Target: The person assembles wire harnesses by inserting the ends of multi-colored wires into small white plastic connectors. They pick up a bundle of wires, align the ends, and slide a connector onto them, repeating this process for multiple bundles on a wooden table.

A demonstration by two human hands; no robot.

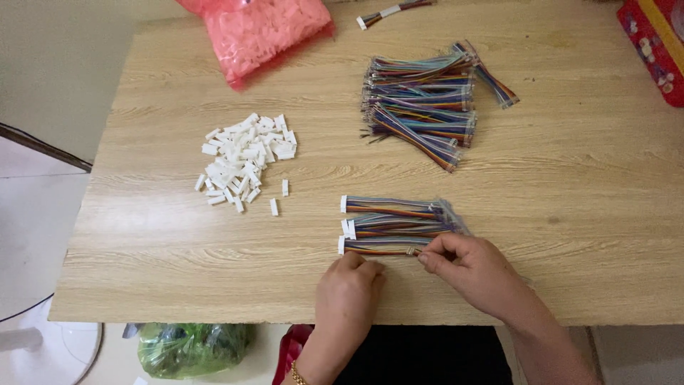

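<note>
- Head view: the right hand [472,265] pinches the near end of the nearest ribbon cable [377,246]; its fingertips hide what is between them.
- The left hand [349,292] is curled on the desk [584,214] just below that cable; whether it holds anything cannot be told.
- A pink bag [260,28], cut off at the top edge, holds white pieces.
- Three finished cables lie side by side; loose connectors [246,160] and the wire bundle [427,103] are too many to count.
</note>
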